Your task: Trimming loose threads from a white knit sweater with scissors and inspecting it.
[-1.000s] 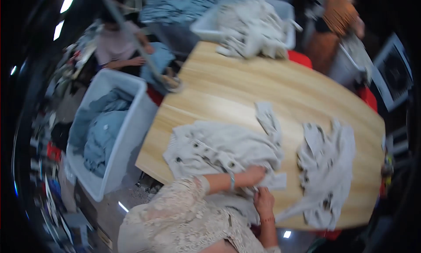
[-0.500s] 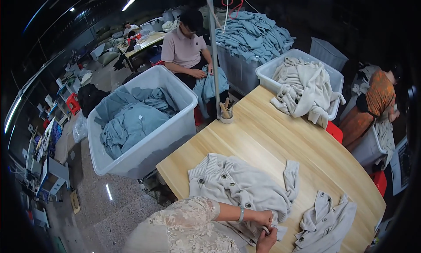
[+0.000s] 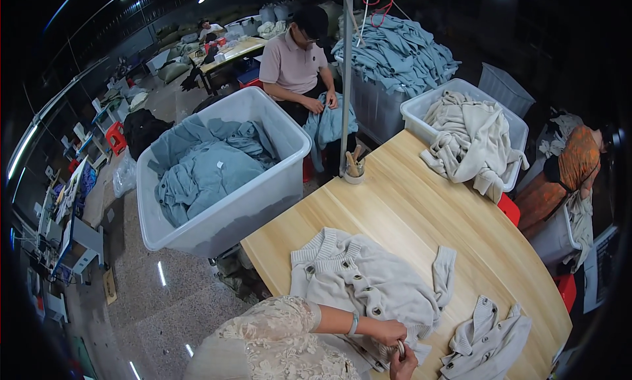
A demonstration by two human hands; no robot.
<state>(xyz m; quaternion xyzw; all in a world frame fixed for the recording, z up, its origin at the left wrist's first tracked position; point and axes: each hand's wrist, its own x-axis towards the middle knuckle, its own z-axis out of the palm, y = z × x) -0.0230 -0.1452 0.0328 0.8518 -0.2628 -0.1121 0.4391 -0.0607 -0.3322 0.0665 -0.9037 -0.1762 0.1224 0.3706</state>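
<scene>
Your left hand [image 3: 388, 331] has its fingers curled at the near edge of the cream cardigan [image 3: 401, 281], which lies on the near side of the wooden table [image 3: 421, 209]. Your right hand [image 3: 403, 365] is bent just beside it. A small pale piece [image 3: 400, 348] shows between them; I cannot tell which hand grips it. The knit is wrinkled, with ribbed border and round buttons [image 3: 376, 311]. With the second cardigan [image 3: 487, 340] at near right, you have two. One cup [image 3: 354, 172] stands far left. Two plastic bins [image 3: 283, 189] hold blue cloth [image 3: 210, 176]; a third bin [image 3: 415, 121] holds cream knitwear [image 3: 467, 133].
</scene>
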